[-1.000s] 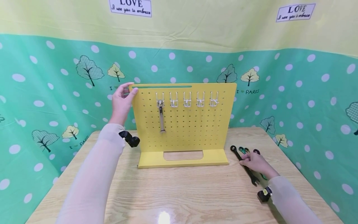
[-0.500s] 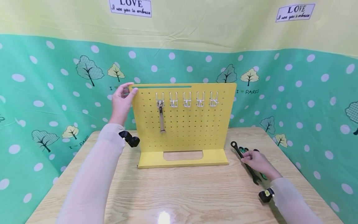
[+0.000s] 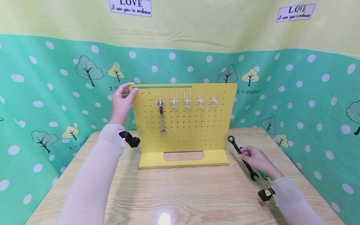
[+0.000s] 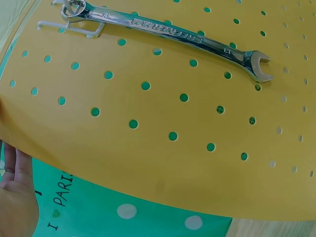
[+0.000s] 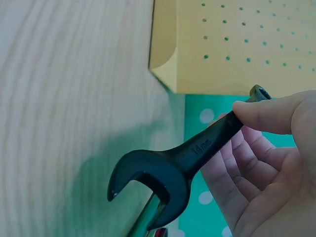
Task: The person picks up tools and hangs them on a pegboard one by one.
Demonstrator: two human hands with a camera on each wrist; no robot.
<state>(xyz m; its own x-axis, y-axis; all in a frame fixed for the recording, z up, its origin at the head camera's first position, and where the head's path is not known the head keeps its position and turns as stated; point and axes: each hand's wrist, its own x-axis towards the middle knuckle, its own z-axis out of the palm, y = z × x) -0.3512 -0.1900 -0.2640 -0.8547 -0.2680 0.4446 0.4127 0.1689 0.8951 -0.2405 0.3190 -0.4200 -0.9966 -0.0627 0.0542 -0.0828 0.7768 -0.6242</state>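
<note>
While your left hand grips the upper left corner of the yellow pegboard, thumb on the front face and fingers behind the edge, your right hand has the black wrench pinched by its shaft between thumb and fingers, the other fingers loosely bent. You have that wrench to the right of the pegboard, slanted, its ring end farther from you and its open end nearer. It looks raised above the table, where a shadow falls. Near its open end you can see part of a green tool, mostly covered by your right hand, so its full shape cannot be told. Before you, the pegboard stands upright on the table, with 5 white hooks in 1 row along its upper part. On your leftmost hook hangs a silver wrench, its open end down.
</note>
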